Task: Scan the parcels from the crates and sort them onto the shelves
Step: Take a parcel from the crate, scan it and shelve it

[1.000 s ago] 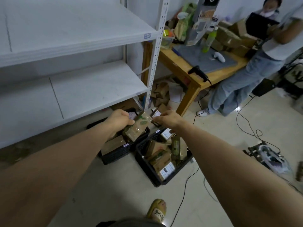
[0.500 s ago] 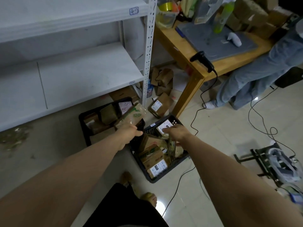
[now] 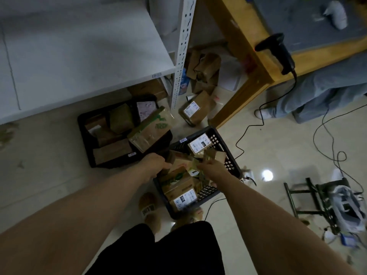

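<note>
Your left hand [image 3: 156,165] grips the lower end of a brown parcel with green print [image 3: 152,131], which tilts up toward 12 o'clock over the gap between two black crates. Your right hand [image 3: 211,167] is down in the nearer crate [image 3: 228,155], fingers closed on a small brown parcel [image 3: 215,155]; just how firmly they pinch it is hard to tell in the dim, blurred view.

At 11 o'clock from your left hand, the farther crate [image 3: 83,135] holds several brown parcels. The nearer crate is also well filled, white labels showing. A loose labelled parcel [image 3: 195,111] lies on the floor at 12 o'clock.

The white shelf [image 3: 79,56] at 10 o'clock looks bare in the part you can see, so the sorting seems barely begun. The black scanner [image 3: 278,50] rests on the wooden table [image 3: 238,36] at 1 o'clock, untouched.

The labels are unreadable, the shelf is cut off at the frame edge, and the crates' lower layers are hidden.
</note>
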Demonstrator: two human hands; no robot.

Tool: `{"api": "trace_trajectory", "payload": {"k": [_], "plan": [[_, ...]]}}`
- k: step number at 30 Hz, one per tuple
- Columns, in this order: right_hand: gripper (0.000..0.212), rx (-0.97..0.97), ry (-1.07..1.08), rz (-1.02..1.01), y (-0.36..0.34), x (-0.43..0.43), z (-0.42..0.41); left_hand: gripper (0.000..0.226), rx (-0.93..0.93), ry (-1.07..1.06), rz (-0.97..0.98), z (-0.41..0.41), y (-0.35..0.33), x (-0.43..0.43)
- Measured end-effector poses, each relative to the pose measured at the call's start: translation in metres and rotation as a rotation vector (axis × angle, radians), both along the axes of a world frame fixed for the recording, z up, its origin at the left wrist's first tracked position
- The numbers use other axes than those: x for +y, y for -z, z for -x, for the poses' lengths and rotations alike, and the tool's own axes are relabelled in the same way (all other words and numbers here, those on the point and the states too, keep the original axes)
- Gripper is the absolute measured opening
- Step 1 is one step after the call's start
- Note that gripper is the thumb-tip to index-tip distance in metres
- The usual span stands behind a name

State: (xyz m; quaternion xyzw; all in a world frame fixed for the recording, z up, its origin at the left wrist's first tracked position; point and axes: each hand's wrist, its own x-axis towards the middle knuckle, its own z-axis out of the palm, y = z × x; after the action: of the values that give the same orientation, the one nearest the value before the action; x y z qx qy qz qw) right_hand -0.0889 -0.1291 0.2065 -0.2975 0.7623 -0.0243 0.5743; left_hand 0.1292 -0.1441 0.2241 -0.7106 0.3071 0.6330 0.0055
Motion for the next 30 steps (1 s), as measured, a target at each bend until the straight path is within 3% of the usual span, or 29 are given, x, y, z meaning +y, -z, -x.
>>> {"api": "trace_trajectory", "payload": {"k": [2, 10, 13, 17, 19, 22, 26, 30], "plan": [[0.013, -0.018, -0.041, -0.037, 0.030, -0.007, 0.000, 0.059, -0.030, 0.058, -0.044, 0.003, 0.027, 0.001], [0.034, -0.021, -0.255, -0.171, 0.199, -0.039, 0.018, 0.094, -0.021, 0.098, -0.170, 0.024, 0.194, 0.007], [0.026, -0.024, -0.316, -0.206, 0.259, -0.041, 0.021, 0.128, -0.045, 0.242, -0.181, 0.034, 0.260, 0.005], [0.031, -0.072, -0.471, -0.263, 0.341, -0.031, 0.023, 0.133, -0.152, 0.518, -0.135, 0.037, 0.331, 0.003], [0.024, -0.178, -0.393, -0.289, 0.364, -0.022, 0.023, 0.137, -0.185, 0.658, -0.153, 0.035, 0.359, 0.008], [0.034, -0.259, -0.244, -0.364, 0.382, -0.013, 0.021, 0.147, -0.239, 0.781, -0.174, 0.034, 0.385, 0.018], [0.047, -0.305, -0.077, -0.409, 0.381, -0.012, 0.021, 0.154, -0.255, 0.752, -0.109, 0.035, 0.382, 0.026], [0.039, -0.361, -0.128, -0.475, 0.323, -0.020, 0.027, 0.151, -0.108, 0.505, -0.098, 0.033, 0.346, 0.027]]}}
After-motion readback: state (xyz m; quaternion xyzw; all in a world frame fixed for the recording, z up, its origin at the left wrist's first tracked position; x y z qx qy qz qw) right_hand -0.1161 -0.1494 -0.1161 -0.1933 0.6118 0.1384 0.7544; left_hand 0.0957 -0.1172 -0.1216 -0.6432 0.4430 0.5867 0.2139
